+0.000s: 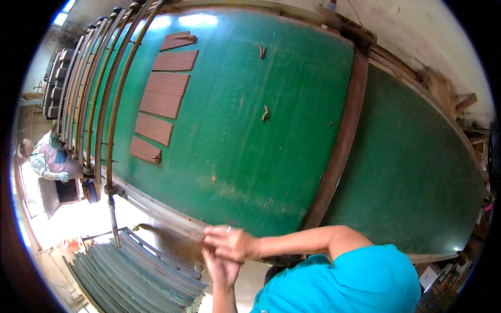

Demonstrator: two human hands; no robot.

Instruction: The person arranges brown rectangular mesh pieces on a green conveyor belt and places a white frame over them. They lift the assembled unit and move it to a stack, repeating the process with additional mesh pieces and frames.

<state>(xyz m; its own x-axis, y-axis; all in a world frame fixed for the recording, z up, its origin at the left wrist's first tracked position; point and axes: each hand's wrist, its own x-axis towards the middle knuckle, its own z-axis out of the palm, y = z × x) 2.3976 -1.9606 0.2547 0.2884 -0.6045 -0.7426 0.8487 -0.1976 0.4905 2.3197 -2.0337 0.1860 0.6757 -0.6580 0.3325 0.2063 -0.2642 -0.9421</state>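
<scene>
Close together beyond the near edge of a green table-like surface (235,172) are my two hands. My right hand (235,244), with a ring on one finger, reaches in from the right and lies across the fingers of my left hand (222,268), which comes up from below. A small brown bit (201,240) shows at the fingertips; its kind is not clear, and the overlap hides much of both grips. Farther off on the green surface lie several ribbed brown panels (166,95) of thin parallel sticks, set in a row. Two short bent brown pieces (265,113) lie apart from them.
Long bars (117,78) cross the surface's left end. A brown beam (342,141) divides it from another green section (412,156) on the right. A stack of grey-green slats or sheets (141,271) stands at lower left. Another person (55,161) works at the far left.
</scene>
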